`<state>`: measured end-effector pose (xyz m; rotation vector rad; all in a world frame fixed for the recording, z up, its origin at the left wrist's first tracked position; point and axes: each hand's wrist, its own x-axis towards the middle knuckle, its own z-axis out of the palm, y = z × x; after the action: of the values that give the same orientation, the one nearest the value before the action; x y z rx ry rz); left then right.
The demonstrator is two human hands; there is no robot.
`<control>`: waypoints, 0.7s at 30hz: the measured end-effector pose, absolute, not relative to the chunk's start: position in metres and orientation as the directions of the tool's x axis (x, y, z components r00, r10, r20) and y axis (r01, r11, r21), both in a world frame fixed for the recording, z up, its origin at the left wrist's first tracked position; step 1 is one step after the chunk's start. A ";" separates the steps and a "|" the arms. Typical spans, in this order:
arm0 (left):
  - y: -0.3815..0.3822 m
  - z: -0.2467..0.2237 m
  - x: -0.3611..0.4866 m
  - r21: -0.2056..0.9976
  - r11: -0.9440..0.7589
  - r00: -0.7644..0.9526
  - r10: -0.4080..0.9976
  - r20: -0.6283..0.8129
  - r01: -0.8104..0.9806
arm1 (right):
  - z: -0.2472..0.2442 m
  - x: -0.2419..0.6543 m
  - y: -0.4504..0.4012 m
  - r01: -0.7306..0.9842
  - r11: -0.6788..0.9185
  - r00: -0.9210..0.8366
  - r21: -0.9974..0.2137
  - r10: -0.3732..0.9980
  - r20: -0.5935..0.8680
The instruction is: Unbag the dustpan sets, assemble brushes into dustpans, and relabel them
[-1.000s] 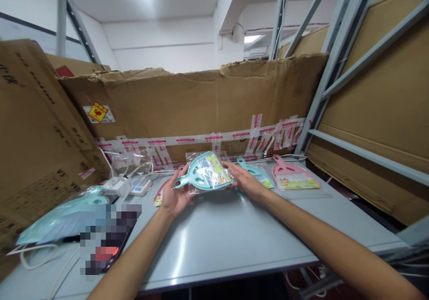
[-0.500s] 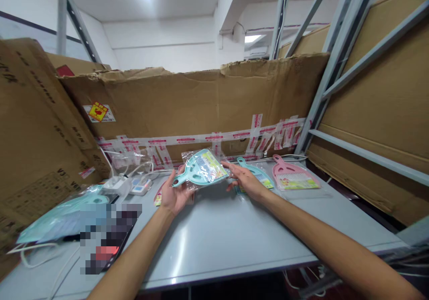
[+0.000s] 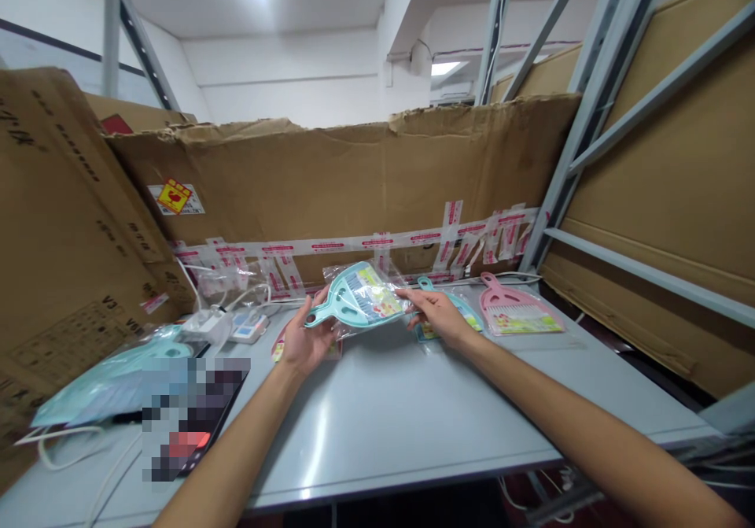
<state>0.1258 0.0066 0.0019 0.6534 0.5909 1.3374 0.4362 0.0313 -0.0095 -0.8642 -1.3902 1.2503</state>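
1. A teal plastic dustpan [image 3: 354,301] in a clear plastic bag, with a printed card inside, is held just above the bench [image 3: 383,426] at 12 o'clock. Its handle points toward 9 o'clock.
2. The left hand [image 3: 303,341] is at 11 o'clock. Its grip is closed around the handle end of the bag, with the fingers rising behind it.
3. The right hand [image 3: 435,315] is at 12 to 1 o'clock. Its grip pinches the bag's right end between thumb and fingers.
4. A second teal dustpan [image 3: 453,308] lies on the bench at 1 o'clock, partly hidden behind the right hand. Just beside it, a pink dustpan [image 3: 516,304] with a white-bristled brush lies flat.
5. Below the left hand, a pink-edged packet [image 3: 278,348] shows, too hidden to name.
6. At 10 o'clock sit a white power adapter [image 3: 204,325] and a small white device [image 3: 246,327], with cables. At 9 o'clock, a bagged teal item [image 3: 112,390] lies against a pixelated dark device [image 3: 189,426].
7. A taped cardboard sheet [image 3: 330,182] stands behind the bench, and a steel shelving upright [image 3: 590,95] rises at 2 o'clock.
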 end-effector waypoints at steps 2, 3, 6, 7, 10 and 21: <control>0.006 0.004 0.126 0.743 0.110 0.142 0.990 -0.020 -0.660 | -0.010 0.435 0.031 -0.093 0.214 -0.216 -0.972 0.949 0.230; 0.005 0.005 0.126 0.754 0.112 0.145 0.989 -0.022 -0.648 | -0.010 0.435 0.031 -0.081 0.219 -0.222 -0.972 0.947 0.232; 0.004 0.007 0.127 0.788 0.123 0.145 0.989 -0.043 -0.604 | -0.010 0.434 0.030 -0.062 0.231 -0.234 -0.971 0.943 0.239; 0.004 0.008 0.127 0.797 0.124 0.138 0.989 -0.052 -0.592 | -0.010 0.434 0.030 -0.061 0.235 -0.232 -0.970 0.942 0.243; 0.007 0.006 0.125 0.818 0.122 0.099 0.992 -0.080 -0.563 | -0.008 0.436 0.029 -0.040 0.232 -0.214 -0.972 0.948 0.235; 0.017 -0.002 0.111 0.857 0.103 0.073 0.994 -0.077 -0.506 | -0.004 0.442 0.030 -0.057 0.229 -0.196 -0.972 0.952 0.236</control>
<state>0.1111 0.0173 -0.0025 0.7702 0.8192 1.3126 0.4419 0.0296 -0.0038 -0.9056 -1.4326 1.1893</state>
